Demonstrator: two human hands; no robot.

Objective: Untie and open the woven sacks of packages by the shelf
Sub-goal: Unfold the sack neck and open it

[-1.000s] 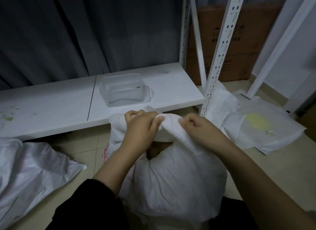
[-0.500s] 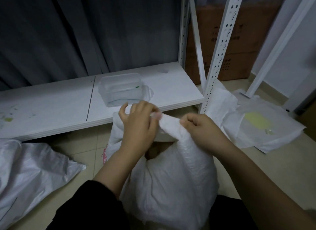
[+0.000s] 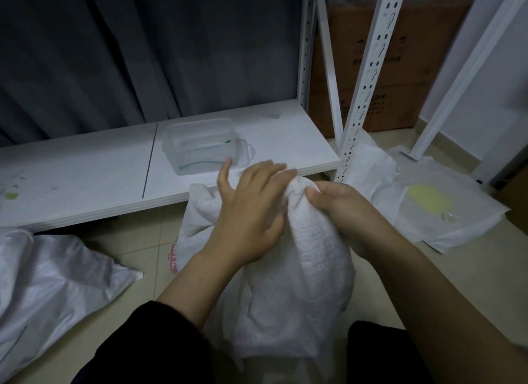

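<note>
The low white shelf [image 3: 85,189] stood before me. My right hand [image 3: 340,209] clenched the woven sack [image 3: 308,283] — my left hand [image 3: 251,212] lay on it, fingers loose.

I see a dim room: grey curtain [image 3: 114,55] behind a low white shelf [image 3: 85,183], beige tiled floor [image 3: 471,269], cardboard box [image 3: 400,69] at a white wall [image 3: 485,83].

The left hand [image 3: 251,212] is spread out with its fingers straight and its palm facing down. Its small finger sticks out to the side. The right hand [image 3: 340,212] sits just beside it, with the fingers and thumb curled tight in a grip. Both arms reach forward. The left arm has a dark sleeve.
</note>
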